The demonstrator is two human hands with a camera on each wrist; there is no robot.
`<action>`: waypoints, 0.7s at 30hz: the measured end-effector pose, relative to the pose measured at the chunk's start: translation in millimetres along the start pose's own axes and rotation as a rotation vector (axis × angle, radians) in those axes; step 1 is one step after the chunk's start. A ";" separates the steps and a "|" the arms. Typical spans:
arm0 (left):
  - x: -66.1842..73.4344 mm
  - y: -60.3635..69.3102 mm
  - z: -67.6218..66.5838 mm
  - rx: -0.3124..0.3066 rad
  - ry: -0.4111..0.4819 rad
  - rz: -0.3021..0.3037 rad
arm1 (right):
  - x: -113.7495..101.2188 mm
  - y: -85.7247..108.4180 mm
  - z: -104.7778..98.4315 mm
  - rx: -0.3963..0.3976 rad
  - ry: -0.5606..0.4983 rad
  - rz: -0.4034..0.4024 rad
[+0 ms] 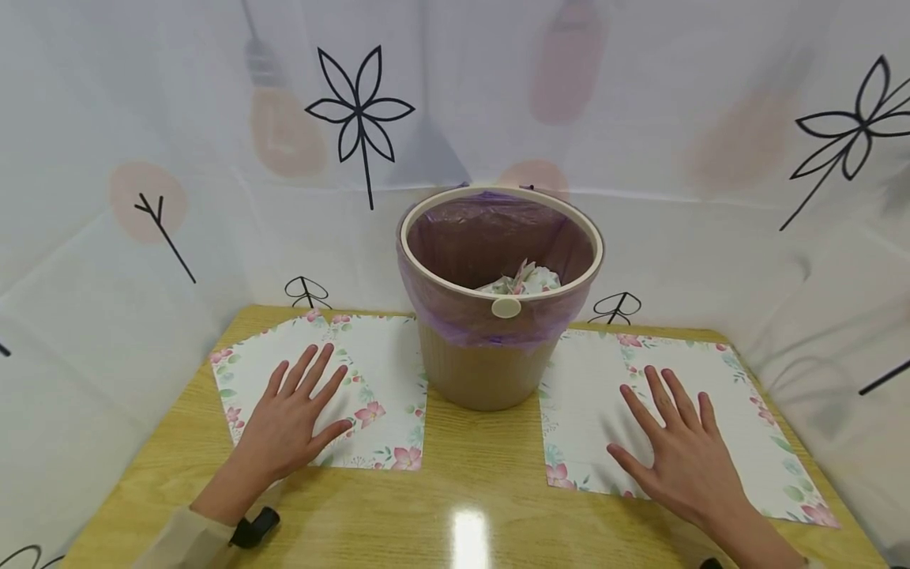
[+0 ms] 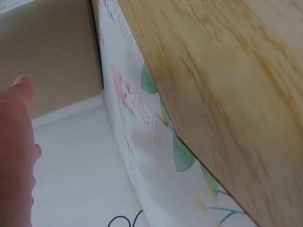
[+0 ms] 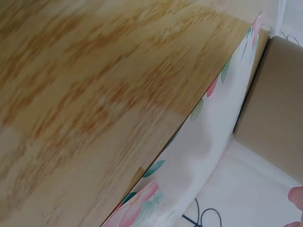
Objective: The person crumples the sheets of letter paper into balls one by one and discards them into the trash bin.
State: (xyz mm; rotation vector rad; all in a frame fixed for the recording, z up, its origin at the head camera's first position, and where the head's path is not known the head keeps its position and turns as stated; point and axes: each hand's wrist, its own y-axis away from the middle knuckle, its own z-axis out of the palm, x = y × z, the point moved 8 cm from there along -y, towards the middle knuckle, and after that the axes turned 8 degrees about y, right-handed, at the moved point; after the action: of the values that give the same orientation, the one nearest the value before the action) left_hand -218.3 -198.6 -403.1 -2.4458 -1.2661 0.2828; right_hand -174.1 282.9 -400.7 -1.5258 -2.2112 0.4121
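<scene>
**Bin (image 1: 486, 375) blocks the middle, flat going in front!**

And here's the lie of it: bare table (image 1: 398, 521) runs between my left hand (image 1: 293, 419) and my right hand (image 1: 686, 466), a wide lane right up to the bin's foot. There it ends: that tall wall bars any low crossing farther back. Either side, only flat left sheets (image 1: 387, 356) and right sheets (image 1: 583, 411), easy to skim over! Behind, the curtain (image 1: 469, 47) shuts off the back; whether the bin touches it, I can't tell. From above, the bin's mouth gapes, with crumpled paper (image 1: 542, 279) inside, towards the front.
</scene>
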 end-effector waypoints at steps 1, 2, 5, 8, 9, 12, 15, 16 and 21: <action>-0.1 -0.4 0.1 0.000 -0.001 0.000 | 0.1 -0.3 0.1 -0.002 0.001 0.000; -0.1 -0.7 0.2 -0.001 -0.003 0.000 | 0.2 -0.5 0.2 -0.001 0.002 0.000; 0.1 -1.2 0.3 0.003 -0.005 0.002 | 0.5 -0.7 0.4 0.000 0.000 0.003; -0.3 -1.4 0.5 0.006 0.004 -0.002 | 0.5 -0.5 0.6 0.003 -0.021 0.009; -0.8 -1.1 0.9 0.004 0.010 -0.006 | 0.2 -0.4 0.8 0.003 -0.032 0.012; -4.1 1.0 2.5 -0.002 0.050 -0.029 | -1.3 0.6 2.4 -0.005 -0.078 0.033; -10.1 4.9 5.2 -0.003 0.092 -0.060 | -4.4 1.3 4.7 -0.020 -0.115 0.071; -12.5 6.6 5.8 -0.001 0.111 -0.074 | -5.7 1.4 5.7 -0.024 -0.128 0.086; -26.2 15.8 6.6 -0.004 0.212 -0.175 | -16.8 -1.7 11.2 -0.044 -0.195 0.126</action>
State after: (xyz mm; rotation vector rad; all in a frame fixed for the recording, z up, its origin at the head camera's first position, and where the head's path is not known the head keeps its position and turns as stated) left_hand -224.0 -226.8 -415.4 -2.2786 -1.3736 -0.0253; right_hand -175.8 266.5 -412.6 -1.7201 -2.2889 0.5774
